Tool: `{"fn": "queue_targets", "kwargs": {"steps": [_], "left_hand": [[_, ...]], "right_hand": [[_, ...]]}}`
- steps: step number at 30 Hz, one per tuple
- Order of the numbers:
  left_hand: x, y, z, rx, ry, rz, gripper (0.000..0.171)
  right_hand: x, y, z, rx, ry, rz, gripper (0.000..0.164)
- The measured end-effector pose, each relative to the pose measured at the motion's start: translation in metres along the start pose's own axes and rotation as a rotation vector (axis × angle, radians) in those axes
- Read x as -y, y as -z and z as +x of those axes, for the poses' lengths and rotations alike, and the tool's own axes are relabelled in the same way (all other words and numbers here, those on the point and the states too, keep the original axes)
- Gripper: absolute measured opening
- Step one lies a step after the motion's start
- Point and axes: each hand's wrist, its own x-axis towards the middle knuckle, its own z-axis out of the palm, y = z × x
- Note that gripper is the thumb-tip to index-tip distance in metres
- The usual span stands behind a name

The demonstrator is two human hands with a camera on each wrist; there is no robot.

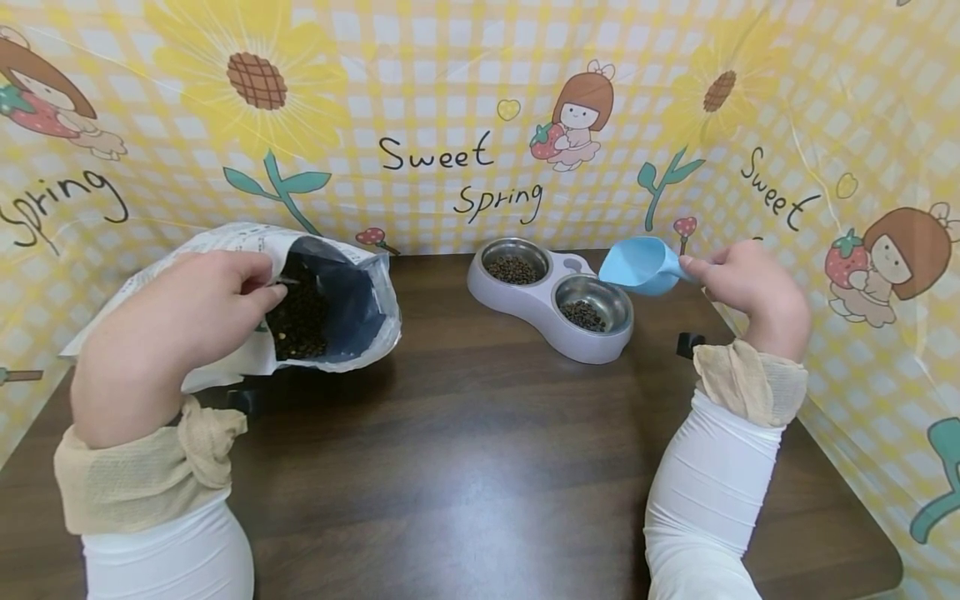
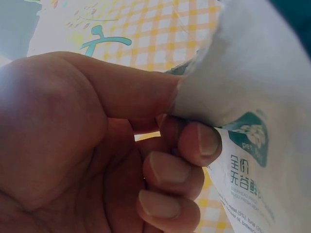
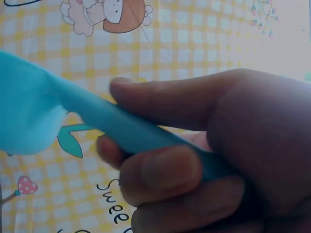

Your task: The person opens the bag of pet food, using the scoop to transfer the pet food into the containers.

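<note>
The left hand (image 1: 176,312) pinches the edge of a white bag (image 1: 354,304) between thumb and curled fingers. The bag lies on its side beneath and just right of that grip, its mouth gaping to the right, with dark pet food (image 1: 300,333) inside. Farther right, between the two grips, a pale purple stand (image 1: 551,329) holds two metal bowls; brown pellets lie in both the left bowl (image 1: 517,248) and the right bowl (image 1: 617,307). Just left of the right hand's grip is the head of a blue scoop (image 1: 643,265), its tip overlapping the right bowl's rim in the head view. The right hand (image 1: 757,287) grips the scoop's handle, fingers curled round it from below, thumb along the top.
</note>
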Motion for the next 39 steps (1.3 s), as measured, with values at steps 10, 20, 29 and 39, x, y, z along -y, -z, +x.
{"fn": "queue_targets", "kwargs": {"steps": [10, 20, 29, 39], "left_hand": [[-0.002, 0.002, -0.001, 0.024, 0.014, -0.012, 0.034], [-0.002, 0.001, 0.0, 0.017, 0.008, -0.003, 0.035], [-0.002, 0.001, 0.0, 0.036, 0.01, 0.003, 0.034], [-0.004, 0.0, 0.001, 0.01, 0.001, 0.017, 0.034]], "right_hand": [[-0.001, -0.001, 0.004, -0.017, -0.067, 0.06, 0.065], [0.021, -0.004, 0.01, 0.174, 0.03, 0.404, 0.049], [0.09, -0.038, 0.015, 0.457, 0.337, 0.645, 0.038], [0.175, -0.093, -0.002, 0.436, 0.437, 0.434, 0.053]]}}
